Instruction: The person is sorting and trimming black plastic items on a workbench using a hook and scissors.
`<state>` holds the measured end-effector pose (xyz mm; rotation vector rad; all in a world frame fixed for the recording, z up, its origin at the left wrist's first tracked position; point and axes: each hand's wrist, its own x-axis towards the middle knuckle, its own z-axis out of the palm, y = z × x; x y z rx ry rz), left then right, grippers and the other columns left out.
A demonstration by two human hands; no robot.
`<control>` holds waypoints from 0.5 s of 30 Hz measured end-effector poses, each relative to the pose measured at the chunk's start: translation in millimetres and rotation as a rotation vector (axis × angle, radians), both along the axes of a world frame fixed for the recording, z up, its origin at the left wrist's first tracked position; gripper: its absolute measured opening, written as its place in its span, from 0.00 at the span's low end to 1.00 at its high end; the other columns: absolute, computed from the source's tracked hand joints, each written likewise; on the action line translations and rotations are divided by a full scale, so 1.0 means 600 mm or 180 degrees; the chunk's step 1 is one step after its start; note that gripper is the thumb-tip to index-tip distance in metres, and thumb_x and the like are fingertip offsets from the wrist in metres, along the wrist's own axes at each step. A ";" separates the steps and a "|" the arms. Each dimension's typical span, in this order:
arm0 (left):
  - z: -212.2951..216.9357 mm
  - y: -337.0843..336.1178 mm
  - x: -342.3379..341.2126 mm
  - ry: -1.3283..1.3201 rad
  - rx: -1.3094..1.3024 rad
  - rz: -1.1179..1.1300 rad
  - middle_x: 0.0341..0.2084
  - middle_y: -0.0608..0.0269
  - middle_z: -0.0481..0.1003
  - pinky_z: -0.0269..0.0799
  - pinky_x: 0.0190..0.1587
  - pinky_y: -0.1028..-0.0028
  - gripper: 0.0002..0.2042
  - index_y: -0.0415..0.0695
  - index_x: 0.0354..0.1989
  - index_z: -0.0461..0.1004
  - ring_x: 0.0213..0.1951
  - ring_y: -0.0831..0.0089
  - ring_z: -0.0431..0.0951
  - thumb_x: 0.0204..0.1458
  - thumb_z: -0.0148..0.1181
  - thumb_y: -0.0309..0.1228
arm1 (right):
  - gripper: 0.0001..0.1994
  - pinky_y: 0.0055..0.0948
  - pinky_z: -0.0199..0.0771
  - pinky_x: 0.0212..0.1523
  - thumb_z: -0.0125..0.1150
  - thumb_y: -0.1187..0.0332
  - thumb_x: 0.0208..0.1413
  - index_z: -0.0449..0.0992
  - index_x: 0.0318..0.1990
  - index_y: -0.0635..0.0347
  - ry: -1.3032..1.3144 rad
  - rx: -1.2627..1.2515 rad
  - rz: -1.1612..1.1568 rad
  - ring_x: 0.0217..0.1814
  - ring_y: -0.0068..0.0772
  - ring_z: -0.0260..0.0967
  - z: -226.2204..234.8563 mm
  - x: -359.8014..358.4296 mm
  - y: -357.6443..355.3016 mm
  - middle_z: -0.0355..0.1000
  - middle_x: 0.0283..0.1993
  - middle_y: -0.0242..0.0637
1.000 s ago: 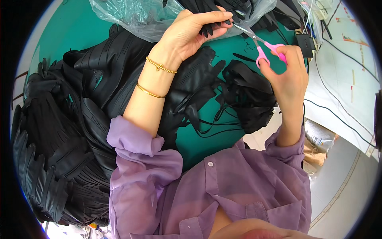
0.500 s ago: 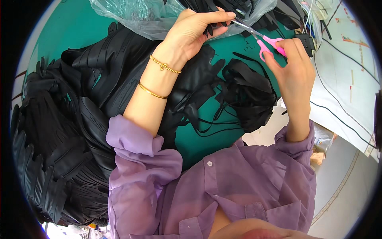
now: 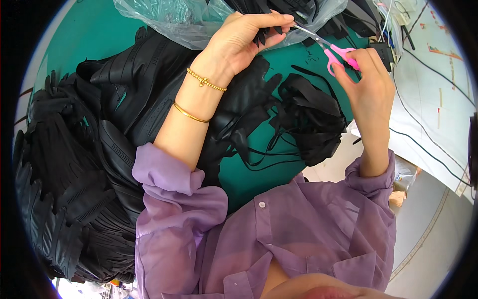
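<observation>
My left hand (image 3: 249,35) is near the top middle, its thumb and fingers closed on a thin black piece (image 3: 262,36), partly hidden behind the fingers. To its right, my right hand (image 3: 369,79) grips the pink-handled scissors (image 3: 341,56), thumb in one loop and fingers in the other. The metal blades point up and left, their tips at my left fingertips, and look nearly closed. What lies between the tips is too small to make out. Just beyond my left hand is a clear plastic bag (image 3: 169,25) with black pieces in it.
A large heap of black strap-like pieces (image 3: 74,184) covers the left of the green table (image 3: 264,184). A bundle of black strips (image 3: 311,119) lies in the middle. On the right stands a white surface (image 3: 433,94) with cables and a black box (image 3: 381,55).
The scissors' blades and handle loops have come closer together as my right hand squeezes slightly. My left hand has hardly moved.
</observation>
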<state>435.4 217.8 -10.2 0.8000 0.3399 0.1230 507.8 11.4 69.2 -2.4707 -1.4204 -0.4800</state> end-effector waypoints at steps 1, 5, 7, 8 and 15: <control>-0.001 0.000 0.000 -0.0021 -0.0022 -0.0013 0.32 0.63 0.78 0.75 0.41 0.81 0.07 0.39 0.35 0.78 0.38 0.77 0.77 0.49 0.64 0.28 | 0.11 0.33 0.67 0.30 0.68 0.71 0.43 0.72 0.32 0.61 0.0001 0.0004 0.0024 0.30 0.40 0.68 0.001 0.000 0.000 0.69 0.30 0.35; 0.000 -0.001 -0.002 0.0013 -0.0041 -0.0002 0.32 0.63 0.78 0.75 0.41 0.81 0.08 0.39 0.35 0.78 0.38 0.77 0.77 0.49 0.64 0.28 | 0.11 0.33 0.66 0.28 0.68 0.71 0.43 0.72 0.32 0.61 0.0106 0.0028 0.0040 0.29 0.42 0.68 0.001 0.001 0.000 0.69 0.30 0.37; -0.002 0.000 -0.002 0.0006 -0.0021 -0.0038 0.32 0.63 0.78 0.76 0.41 0.81 0.08 0.38 0.35 0.78 0.38 0.77 0.77 0.49 0.64 0.28 | 0.10 0.33 0.66 0.28 0.68 0.71 0.43 0.72 0.32 0.62 0.0144 0.0020 0.0036 0.28 0.42 0.67 0.003 0.002 -0.001 0.69 0.30 0.37; -0.002 0.000 -0.002 0.0008 -0.0021 -0.0037 0.32 0.63 0.78 0.76 0.41 0.81 0.08 0.38 0.35 0.78 0.38 0.77 0.77 0.49 0.64 0.28 | 0.10 0.33 0.65 0.28 0.68 0.71 0.44 0.72 0.32 0.62 0.0181 0.0011 0.0029 0.28 0.43 0.67 0.003 0.002 -0.002 0.69 0.29 0.38; 0.001 -0.003 -0.005 0.0065 -0.0028 -0.0019 0.32 0.62 0.77 0.76 0.42 0.81 0.09 0.37 0.36 0.78 0.39 0.76 0.77 0.49 0.64 0.27 | 0.09 0.32 0.66 0.28 0.67 0.72 0.45 0.72 0.31 0.64 0.0286 -0.0094 -0.0035 0.28 0.42 0.68 0.007 0.001 -0.004 0.69 0.29 0.39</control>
